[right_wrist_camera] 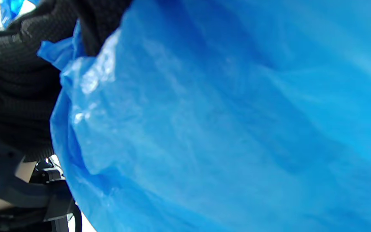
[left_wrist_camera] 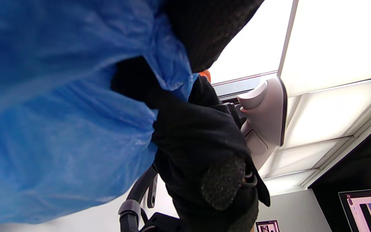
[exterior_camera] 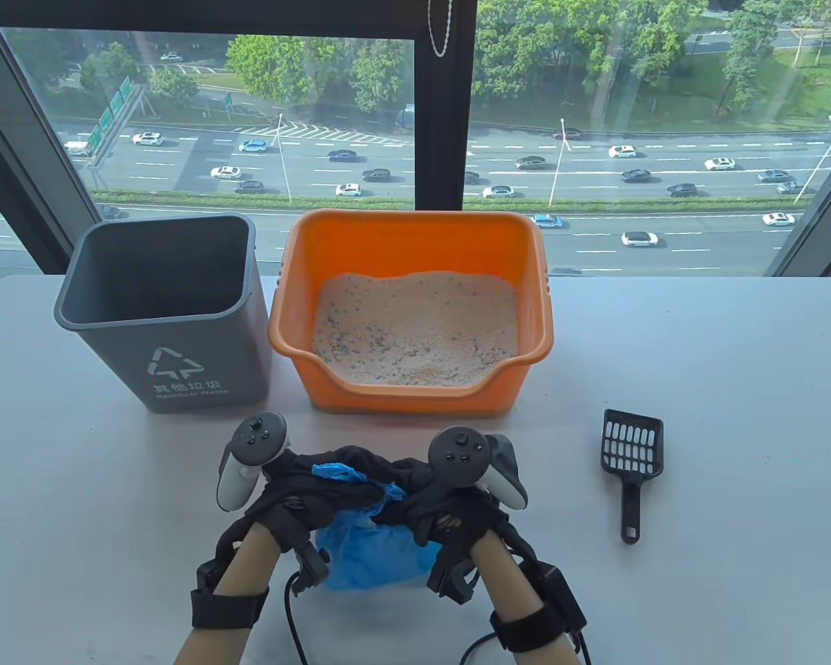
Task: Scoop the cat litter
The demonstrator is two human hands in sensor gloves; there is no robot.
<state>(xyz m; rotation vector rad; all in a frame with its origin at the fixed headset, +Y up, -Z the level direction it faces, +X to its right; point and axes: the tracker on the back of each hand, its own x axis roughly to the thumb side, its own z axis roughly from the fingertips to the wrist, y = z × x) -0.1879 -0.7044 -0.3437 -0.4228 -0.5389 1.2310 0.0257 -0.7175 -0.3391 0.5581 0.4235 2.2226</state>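
Observation:
Both hands hold a blue plastic bag [exterior_camera: 367, 554] at the table's front centre. My left hand [exterior_camera: 305, 488] grips the bag's top from the left and my right hand [exterior_camera: 436, 502] grips it from the right. The bag fills the left wrist view [left_wrist_camera: 60, 129] and the right wrist view [right_wrist_camera: 237, 129]. An orange litter box [exterior_camera: 415, 235] with pale litter [exterior_camera: 415, 325] stands behind the hands. A black slotted scoop [exterior_camera: 630, 460] lies on the table to the right, untouched.
A grey waste bin [exterior_camera: 166, 312] stands open to the left of the litter box. The white table [exterior_camera: 734, 415] reaches back to a window. Cables trail from both wrists at the front edge.

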